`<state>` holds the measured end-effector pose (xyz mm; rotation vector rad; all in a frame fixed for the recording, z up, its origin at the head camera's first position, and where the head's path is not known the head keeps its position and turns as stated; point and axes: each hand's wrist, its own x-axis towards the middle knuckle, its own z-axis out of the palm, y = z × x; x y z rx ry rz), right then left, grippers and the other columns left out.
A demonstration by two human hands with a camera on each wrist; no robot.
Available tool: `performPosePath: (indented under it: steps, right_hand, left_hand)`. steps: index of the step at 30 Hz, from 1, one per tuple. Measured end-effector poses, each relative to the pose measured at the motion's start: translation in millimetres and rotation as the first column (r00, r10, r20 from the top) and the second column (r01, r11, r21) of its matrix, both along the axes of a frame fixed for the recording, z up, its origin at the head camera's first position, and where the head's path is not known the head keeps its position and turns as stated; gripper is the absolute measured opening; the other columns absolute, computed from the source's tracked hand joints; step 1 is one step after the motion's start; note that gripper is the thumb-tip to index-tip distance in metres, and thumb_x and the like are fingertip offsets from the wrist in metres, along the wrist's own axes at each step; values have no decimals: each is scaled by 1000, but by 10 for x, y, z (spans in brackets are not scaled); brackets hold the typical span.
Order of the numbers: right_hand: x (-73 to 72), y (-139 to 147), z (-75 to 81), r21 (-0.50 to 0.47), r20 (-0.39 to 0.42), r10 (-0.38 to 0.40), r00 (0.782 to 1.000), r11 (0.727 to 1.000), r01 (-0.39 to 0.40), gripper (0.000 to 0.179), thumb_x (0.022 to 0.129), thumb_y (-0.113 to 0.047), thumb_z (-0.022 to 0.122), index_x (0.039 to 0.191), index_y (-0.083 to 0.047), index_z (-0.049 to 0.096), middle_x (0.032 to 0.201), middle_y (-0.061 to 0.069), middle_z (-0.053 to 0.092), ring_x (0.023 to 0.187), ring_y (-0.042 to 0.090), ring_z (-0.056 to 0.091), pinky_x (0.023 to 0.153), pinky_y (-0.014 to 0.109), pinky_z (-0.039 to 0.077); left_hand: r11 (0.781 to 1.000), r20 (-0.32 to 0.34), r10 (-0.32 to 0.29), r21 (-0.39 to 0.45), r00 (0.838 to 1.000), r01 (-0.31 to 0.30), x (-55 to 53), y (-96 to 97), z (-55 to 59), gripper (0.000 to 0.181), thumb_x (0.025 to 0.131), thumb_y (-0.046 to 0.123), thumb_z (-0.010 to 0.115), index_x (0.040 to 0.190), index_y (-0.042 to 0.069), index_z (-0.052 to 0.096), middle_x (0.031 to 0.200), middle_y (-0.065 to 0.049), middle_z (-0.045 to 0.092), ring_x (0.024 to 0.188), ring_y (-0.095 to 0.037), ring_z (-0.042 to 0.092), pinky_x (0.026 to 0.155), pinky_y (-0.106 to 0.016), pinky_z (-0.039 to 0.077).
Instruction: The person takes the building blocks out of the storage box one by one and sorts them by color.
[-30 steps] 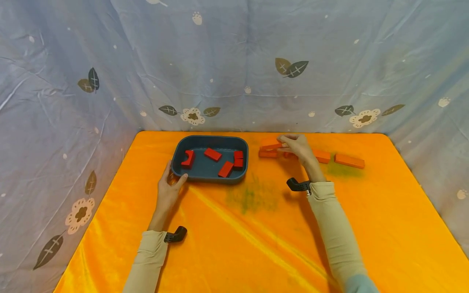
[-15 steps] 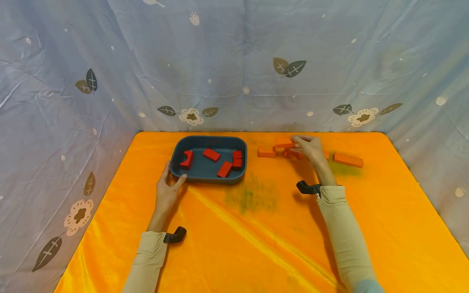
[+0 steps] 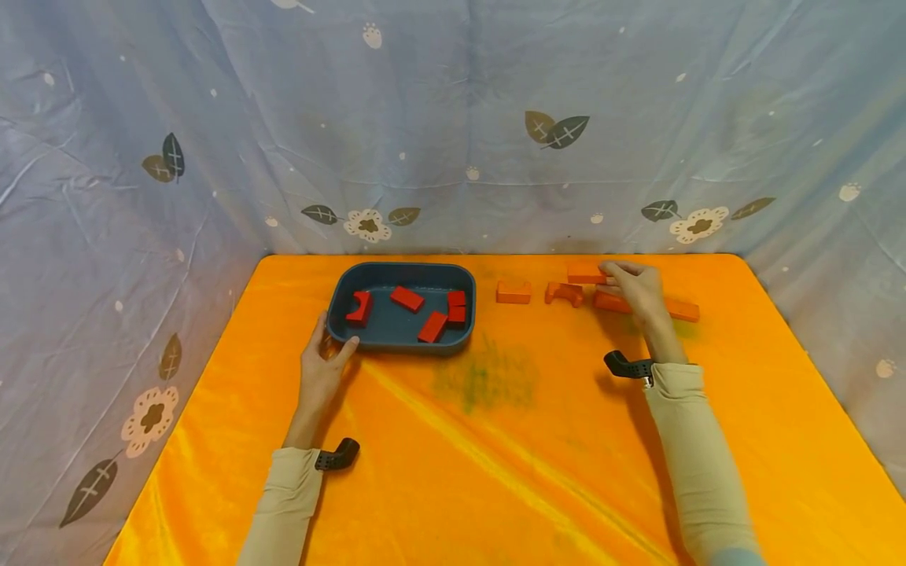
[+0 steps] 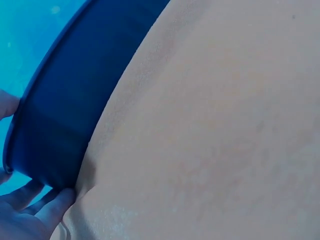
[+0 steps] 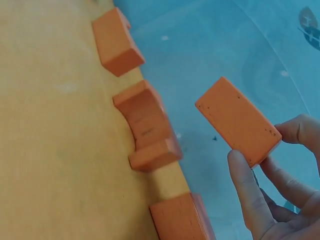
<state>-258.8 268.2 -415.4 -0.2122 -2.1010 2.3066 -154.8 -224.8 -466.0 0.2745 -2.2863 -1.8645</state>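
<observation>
My right hand point(image 3: 640, 297) pinches an orange rectangular block point(image 3: 586, 275) between thumb and fingertips. It holds the block over a row of orange blocks along the back of the table. In the right wrist view the held block point(image 5: 239, 120) is tilted, its broad face showing a few dark specks. Below it lies an arch-shaped block point(image 5: 147, 120). My left hand point(image 3: 324, 381) grips the near left corner of a dark blue tub point(image 3: 396, 347), thumb at the rim. The left wrist view shows fingers point(image 4: 55, 207) against the tub's outer wall point(image 4: 75, 95).
Several red blocks, one of them notched point(image 3: 359, 309), lie inside the tub. In the row stand a notched orange block point(image 3: 513, 293), the arch, a block point(image 3: 610, 302) partly behind my right hand and a long block point(image 3: 683, 311) at the right end. A patterned curtain point(image 3: 495, 204) hangs behind the table.
My right hand has carried the orange block rightward along the row, uncovering the notched block and the arch. My left hand stays on the tub.
</observation>
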Motion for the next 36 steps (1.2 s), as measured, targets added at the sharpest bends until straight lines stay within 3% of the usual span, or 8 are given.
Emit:
performPosePath:
  steps: [5,11,18,25,32,36]
  right_hand:
    - [65,194,-29,-83,-15,13,1000,996,-15,6,94,-14,67,91,-11,70,88,-3,70,74,13,72,73,24,59]
    - [126,382,-75,-137,-9,-46,999,990,44,8,92,-11,67,87,-10,74,87,0,73,72,15,72,69,26,60]
    - [240,560,-89,-188,20,-27,999,982,30,18,95,-9,63,83,-14,76,84,-2,73,68,15,72,67,27,60]
    - [324,846,-61,-284,34,-87,996,954,93,21,94,-4,63,81,-9,79,81,3,73,67,18,72,64,28,60]
    - [453,1152,-23,-288,117,-119,986,946,149,19,93,-7,66,80,-11,80,81,1,73,66,18,72,65,28,60]
    - [496,1245,19,-225,148,-149,978,958,180,20,92,-9,68,76,-14,79,77,-1,72,63,15,71,62,25,60]
  left_hand:
    - [1000,0,-3,-6,1000,3,-11,22,9,82,93,18,69,157,10,19,162,0,21,143,-22,31,112,-36,36]
    - [1000,-9,-10,-18,1000,10,6,14,7,81,94,19,68,158,10,18,162,-1,19,144,-25,30,114,-38,33]
    - [1000,12,0,-13,1000,0,51,-29,-14,80,94,17,67,158,11,19,162,1,20,143,-24,30,112,-37,36]
    - [1000,10,-8,-21,1000,8,44,-23,-7,81,94,19,67,158,13,18,162,1,20,144,-23,28,113,-38,34]
    - [999,5,3,-35,1000,-3,19,-23,0,81,94,19,68,158,12,19,162,0,20,143,-24,31,112,-38,35]
    - [1000,10,2,-31,1000,-2,23,-24,6,81,93,17,69,158,11,19,161,-1,21,143,-25,31,112,-38,35]
